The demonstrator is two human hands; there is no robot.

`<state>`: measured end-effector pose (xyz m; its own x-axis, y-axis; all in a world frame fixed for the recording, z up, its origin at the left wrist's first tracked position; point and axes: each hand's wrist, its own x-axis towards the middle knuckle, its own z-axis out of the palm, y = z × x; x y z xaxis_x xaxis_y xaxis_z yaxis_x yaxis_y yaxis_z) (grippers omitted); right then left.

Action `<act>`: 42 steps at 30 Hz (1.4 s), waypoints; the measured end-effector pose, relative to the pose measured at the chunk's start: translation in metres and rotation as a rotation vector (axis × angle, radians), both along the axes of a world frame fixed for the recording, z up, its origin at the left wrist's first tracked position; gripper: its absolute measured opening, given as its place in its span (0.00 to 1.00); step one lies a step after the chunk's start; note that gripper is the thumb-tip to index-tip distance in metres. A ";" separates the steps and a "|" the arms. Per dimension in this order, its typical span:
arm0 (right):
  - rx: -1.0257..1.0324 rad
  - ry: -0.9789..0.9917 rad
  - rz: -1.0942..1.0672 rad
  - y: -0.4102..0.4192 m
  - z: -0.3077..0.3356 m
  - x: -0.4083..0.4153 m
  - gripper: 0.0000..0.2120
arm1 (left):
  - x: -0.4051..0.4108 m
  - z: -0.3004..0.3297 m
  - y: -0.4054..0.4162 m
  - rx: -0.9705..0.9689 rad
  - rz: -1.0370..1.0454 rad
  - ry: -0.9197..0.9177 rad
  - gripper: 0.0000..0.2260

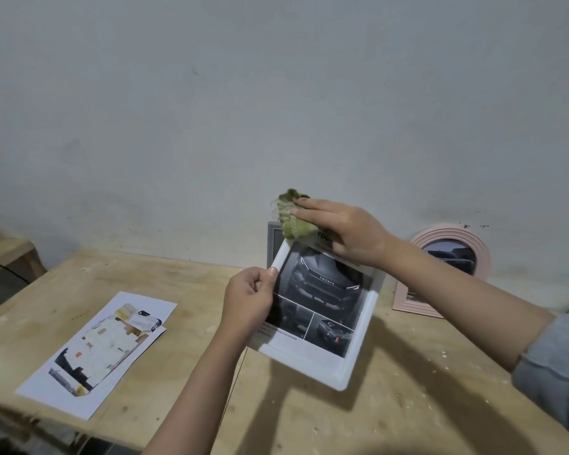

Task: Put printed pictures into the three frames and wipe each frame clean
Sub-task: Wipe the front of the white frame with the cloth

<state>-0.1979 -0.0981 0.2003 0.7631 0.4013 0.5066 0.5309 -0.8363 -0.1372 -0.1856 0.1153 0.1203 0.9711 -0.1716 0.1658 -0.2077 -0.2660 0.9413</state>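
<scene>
Clearly the wiping step is in hand for the white frame [358, 353], which already carries a printed sheet of a dark car and is held tilted above the wooden surface [408, 405]. The left hand [248, 298] pinches the frame's left edge, thumb on the front rim and fingers curled behind. The right hand [345, 233] lies with straight fingers on a green cloth [293, 216], pressing it against the frame's top corner.

Against the wall behind stand a pink frame with a round opening [418, 244], a picture already in it, and a grey frame [273, 244], mostly hidden by the white one; whether the grey one is filled cannot be told from here. Loose printed sheets [102, 349] lie on the surface to the left, well apart from the frames.

The next move probably calls for drawing the cloth down across the glass and along the rim, while the left hand's pinch holds firm so the frame does not twist. After that it can be stood beside the others.
</scene>
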 end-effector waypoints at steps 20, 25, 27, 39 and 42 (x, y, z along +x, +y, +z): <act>-0.067 -0.006 -0.283 -0.069 -0.021 -0.006 0.29 | 0.027 0.007 0.031 -0.249 0.131 0.071 0.24; 0.190 -0.189 -0.454 -0.077 -0.021 -0.005 0.30 | 0.029 0.011 0.027 -0.265 0.163 0.057 0.22; 0.282 -0.330 -0.436 -0.066 -0.018 -0.006 0.30 | 0.028 0.013 0.021 -0.242 0.168 0.030 0.20; 0.054 -0.284 -0.215 -0.031 -0.059 -0.008 0.31 | 0.020 0.020 -0.002 -0.375 0.209 0.069 0.18; 0.102 -0.267 -0.193 -0.022 -0.074 -0.014 0.36 | 0.019 0.025 -0.001 -0.397 0.232 0.076 0.18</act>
